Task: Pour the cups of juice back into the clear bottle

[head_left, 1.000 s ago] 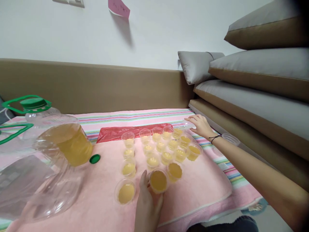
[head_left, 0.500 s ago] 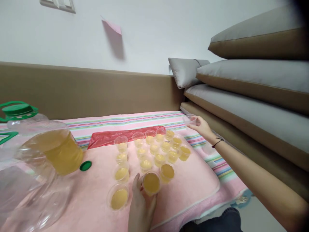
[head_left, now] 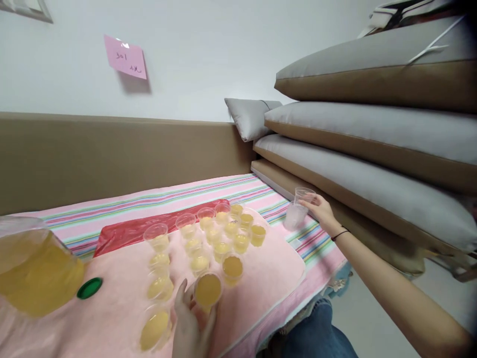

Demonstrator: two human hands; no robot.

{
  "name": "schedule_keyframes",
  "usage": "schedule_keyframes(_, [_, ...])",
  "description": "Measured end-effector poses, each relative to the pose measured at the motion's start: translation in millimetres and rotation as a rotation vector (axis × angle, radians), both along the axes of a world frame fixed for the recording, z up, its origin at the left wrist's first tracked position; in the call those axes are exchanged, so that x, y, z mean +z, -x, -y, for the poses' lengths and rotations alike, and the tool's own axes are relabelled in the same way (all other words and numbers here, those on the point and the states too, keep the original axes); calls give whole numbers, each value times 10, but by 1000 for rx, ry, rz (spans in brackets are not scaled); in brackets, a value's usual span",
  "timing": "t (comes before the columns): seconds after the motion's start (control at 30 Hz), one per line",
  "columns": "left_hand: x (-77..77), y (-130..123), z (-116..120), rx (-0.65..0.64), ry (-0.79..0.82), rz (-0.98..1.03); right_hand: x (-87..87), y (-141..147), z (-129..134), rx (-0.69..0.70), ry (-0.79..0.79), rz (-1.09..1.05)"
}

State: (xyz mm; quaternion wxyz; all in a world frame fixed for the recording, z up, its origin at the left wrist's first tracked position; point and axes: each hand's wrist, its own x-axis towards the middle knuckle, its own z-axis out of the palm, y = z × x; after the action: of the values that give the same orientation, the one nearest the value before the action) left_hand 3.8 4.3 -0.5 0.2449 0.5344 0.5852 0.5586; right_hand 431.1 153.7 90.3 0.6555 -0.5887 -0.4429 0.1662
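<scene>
left hand (head_left: 191, 329): fingers and thumb closed around a filled cup (head_left: 208, 292), which holds yellow liquid. the cup is at the near side of the rows, just beside the nearest right-side cup (head_left: 233, 269). whether its base bears on the pink mat (head_left: 274, 281) cannot be told.

right hand (head_left: 321, 213): fingertips gripping a clear cup (head_left: 305, 193) with no liquid seen in it. this cup is directly above the cup stack (head_left: 295, 217), which is on the striped cloth (head_left: 186, 194); whether the two are separate or nested cannot be told.

surroundings: the other filled cups (head_left: 200, 264) form rows on the mat, with the red plastic (head_left: 130, 229) behind them. the jug (head_left: 39, 278) of yellow liquid is at the left, with the green cap (head_left: 90, 288) just beside it.

fault conditions (judgement):
- spill at the left hand: caused by squeezing the thin wall or tilting the cup, as the liquid appears close to the rim.
- knocked cups: caused by sideways motion of the left hand, since neighbours are close and soft fabric gives uneven footing.
- toppled stack: caused by a downward push or sideways pull from the right hand.
- doubled cups: caused by nested walls clinging together.
</scene>
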Motion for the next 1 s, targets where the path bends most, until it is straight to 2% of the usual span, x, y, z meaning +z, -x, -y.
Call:
schedule_keyframes(0.23, [-74,18,-38,-8,-68,-45,-179,9,-14,-43,32,15])
schedule_keyframes(0.37, [-118,32,-50,-35,-86,-69,-222,-37,52,-47,80,41])
schedule_keyframes(0.6, [-111,23,-46,-33,-71,-54,-159,-161,82,-23,107,155])
schedule_keyframes(0.83, [-89,-9,-41,-10,-59,-53,-213,-130,52,-16,145,227])
schedule_keyframes(1.0, [-59,-7,-7,-27,-88,-93,-55,11,175,-83,143,284])
